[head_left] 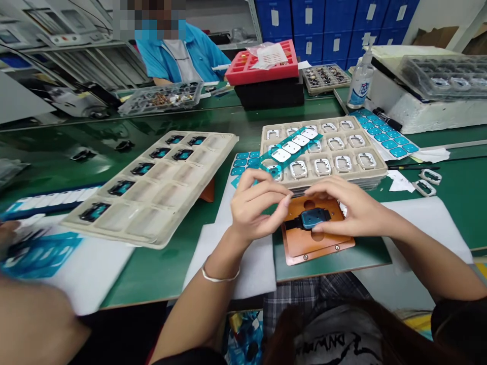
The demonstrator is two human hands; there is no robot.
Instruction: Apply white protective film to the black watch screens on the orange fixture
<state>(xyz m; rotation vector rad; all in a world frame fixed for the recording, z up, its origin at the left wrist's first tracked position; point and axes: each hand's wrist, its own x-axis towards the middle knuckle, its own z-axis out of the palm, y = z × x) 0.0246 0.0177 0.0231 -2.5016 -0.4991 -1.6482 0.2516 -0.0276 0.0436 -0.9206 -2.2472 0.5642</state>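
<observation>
A smartwatch body [315, 218] with a dark blue face and black strap pieces lies on an orange plate fixture [304, 248] at the table's front edge. Just left of it and above the plate is my left hand [258, 205], its thumb and index finger pinched together; anything between them is too small to make out. My right hand [353, 208] arches over the plate's right side. Its thumb tip is at the watch's lower edge, while the fingers stay apart from the thumb, with orange plate showing between them and the watch.
Behind my hands stands a tray of white watch frames [321, 166] with a strip of blue film [291, 147] across it. Left is a tilted tray [163, 203] with several dark watch parts. A pump bottle [360, 83], a red bin [262, 63] and a co-worker [182, 53] are farther back.
</observation>
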